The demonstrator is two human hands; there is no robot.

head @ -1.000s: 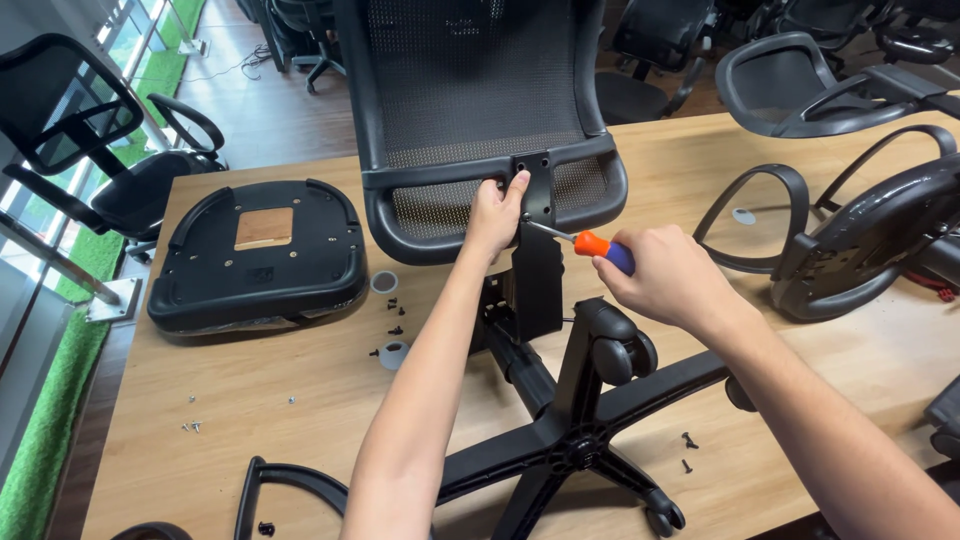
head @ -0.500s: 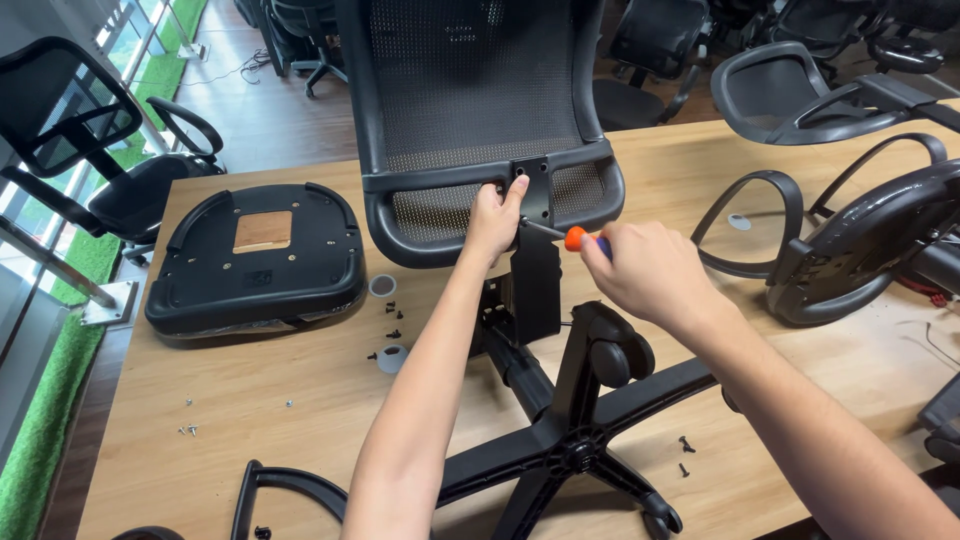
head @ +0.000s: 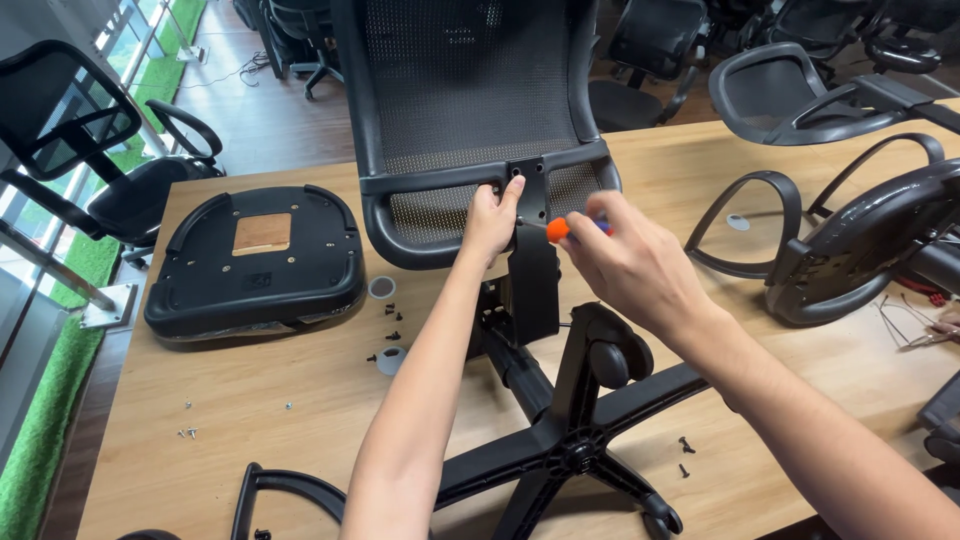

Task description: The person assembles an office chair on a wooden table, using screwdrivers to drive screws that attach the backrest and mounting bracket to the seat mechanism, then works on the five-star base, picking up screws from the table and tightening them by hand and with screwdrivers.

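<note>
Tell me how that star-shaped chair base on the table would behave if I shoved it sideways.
The chair base would probably roll or skate, since a caster shows on an arm. It looks like rigid black plastic, so likely stiff. With the mesh backrest standing above it, the assembly may tip.

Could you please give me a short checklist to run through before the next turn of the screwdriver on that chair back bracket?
1. Left hand steadying the mesh chair back at its lower frame: ok.
2. Right hand has a full grip on the orange-handled screwdriver: ok.
3. Screwdriver tip seated in a screw on the black bracket: cannot tell, the tip is too small to see.
4. Spare screws within reach on the wooden table: ok.
5. Five-star chair base lying steady under the work: cannot tell.
</note>
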